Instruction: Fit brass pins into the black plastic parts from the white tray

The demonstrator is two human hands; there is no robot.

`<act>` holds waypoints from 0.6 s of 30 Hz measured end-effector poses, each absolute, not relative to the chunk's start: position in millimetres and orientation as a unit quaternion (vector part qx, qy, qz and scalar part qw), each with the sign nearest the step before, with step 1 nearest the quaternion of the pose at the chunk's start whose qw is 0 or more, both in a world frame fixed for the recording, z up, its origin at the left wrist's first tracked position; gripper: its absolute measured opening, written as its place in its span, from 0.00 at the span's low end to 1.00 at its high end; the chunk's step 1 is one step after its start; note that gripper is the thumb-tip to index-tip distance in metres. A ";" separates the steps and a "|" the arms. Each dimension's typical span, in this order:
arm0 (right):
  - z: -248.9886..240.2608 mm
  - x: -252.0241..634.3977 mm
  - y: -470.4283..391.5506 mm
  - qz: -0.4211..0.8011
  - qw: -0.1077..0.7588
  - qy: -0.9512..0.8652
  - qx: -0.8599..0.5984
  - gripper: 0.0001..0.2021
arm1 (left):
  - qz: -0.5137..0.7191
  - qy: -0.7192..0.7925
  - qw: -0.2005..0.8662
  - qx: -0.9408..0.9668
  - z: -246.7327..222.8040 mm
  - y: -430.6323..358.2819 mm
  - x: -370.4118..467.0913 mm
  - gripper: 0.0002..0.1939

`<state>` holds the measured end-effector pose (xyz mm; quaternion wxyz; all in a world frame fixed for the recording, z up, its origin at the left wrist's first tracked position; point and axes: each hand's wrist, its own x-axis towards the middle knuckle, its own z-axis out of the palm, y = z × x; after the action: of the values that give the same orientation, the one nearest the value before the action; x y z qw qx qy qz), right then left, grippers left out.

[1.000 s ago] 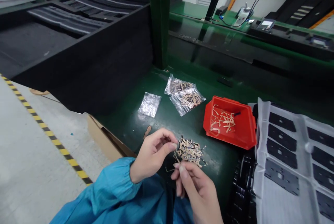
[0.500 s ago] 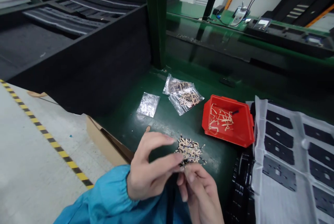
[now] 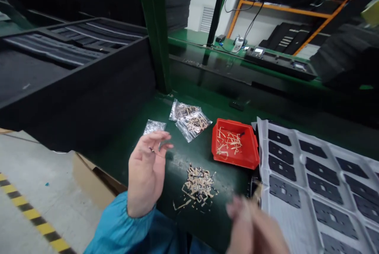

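My left hand (image 3: 148, 171) is raised left of a pile of small tan and dark strip pieces (image 3: 198, 183), fingers curled, with a tiny dark piece (image 3: 151, 149) at the thumb tip. Motion blurs my right hand (image 3: 254, 226), which is at the lower right between the pile and the white-lined tray; a tan strip (image 3: 257, 193) appears to stick up from its pinched fingers. One longer strip (image 3: 182, 205) lies at the pile's near left edge. Beyond the pile, a red bin (image 3: 251, 155) contains several pale, bent strips (image 3: 229, 142).
Two clear bags of strips (image 3: 194, 124) lie on the green table, and another clear bag (image 3: 154, 126) is partly behind my left hand. Flat black plates (image 3: 284, 191) fill the white-lined tray (image 3: 275, 222) at right. A large black box (image 3: 79, 88) borders the left side.
My hands, together over the pile's near edge before, have parted: left up and leftward, right out to the right. The pile is now uncovered. The camera view has shifted.
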<state>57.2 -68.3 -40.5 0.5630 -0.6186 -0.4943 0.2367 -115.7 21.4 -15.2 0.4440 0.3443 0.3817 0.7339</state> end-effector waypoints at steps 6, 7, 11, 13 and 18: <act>-30.9 45.0 -61.2 0.661 0.541 -0.225 -0.469 0.35 | 0.684 0.300 0.318 0.584 -22.4 20.8 -105.5 0.46; -26.6 42.0 -64.3 0.700 0.530 -0.199 -0.436 0.34 | 0.659 0.293 0.315 0.617 -23.0 18.1 -103.6 0.48; -14.4 35.6 -75.2 0.735 0.514 -0.152 -0.415 0.25 | 0.566 0.280 0.317 0.708 -18.0 6.2 -107.0 0.44; -15.0 34.9 -78.6 0.725 0.528 -0.155 -0.414 0.25 | 0.527 0.286 0.335 0.727 -15.3 -1.7 -114.4 0.45; -24.4 46.1 -90.4 0.672 0.591 -0.179 -0.409 0.21 | 0.325 0.367 0.361 0.793 -31.8 -16.3 -139.1 0.68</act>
<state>46.1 -90.4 -24.4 0.5906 -0.4095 -0.1795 0.6718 -139.1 -16.3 -31.8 0.3614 0.7935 0.3665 0.3247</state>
